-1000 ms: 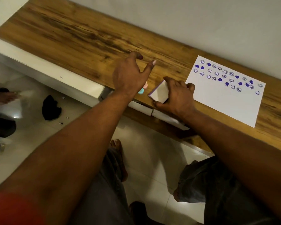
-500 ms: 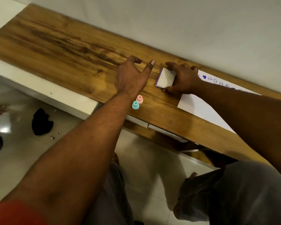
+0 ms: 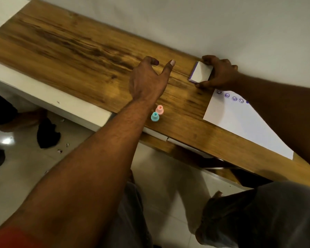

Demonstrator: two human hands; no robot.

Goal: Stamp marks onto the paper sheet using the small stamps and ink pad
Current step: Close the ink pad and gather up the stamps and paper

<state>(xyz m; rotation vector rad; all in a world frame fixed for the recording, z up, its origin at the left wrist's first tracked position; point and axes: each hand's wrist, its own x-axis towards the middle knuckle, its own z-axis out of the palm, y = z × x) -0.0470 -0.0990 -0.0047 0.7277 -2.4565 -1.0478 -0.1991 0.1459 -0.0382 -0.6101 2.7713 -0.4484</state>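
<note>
A white paper sheet (image 3: 240,126) lies on the wooden shelf (image 3: 70,51) at the right, with purple smiley stamp marks along its far edge; my right forearm covers much of it. My right hand (image 3: 220,74) grips the white ink pad box (image 3: 200,73) with a purple edge, close to the wall. Two small stamps, a pink one (image 3: 159,110) and a teal one (image 3: 154,116), stand side by side near the shelf's front edge. My left hand (image 3: 149,81) hovers just beyond them, fingers spread, holding nothing.
A white wall runs behind the shelf. Below it is a tiled floor with a black cloth (image 3: 47,134) and small scraps at the left. My knees in grey trousers (image 3: 268,215) are at the bottom right.
My right hand carried the ink pad box from beside the paper's near corner toward the wall. My left hand lifted off the two stamps, leaving them standing uncovered.
</note>
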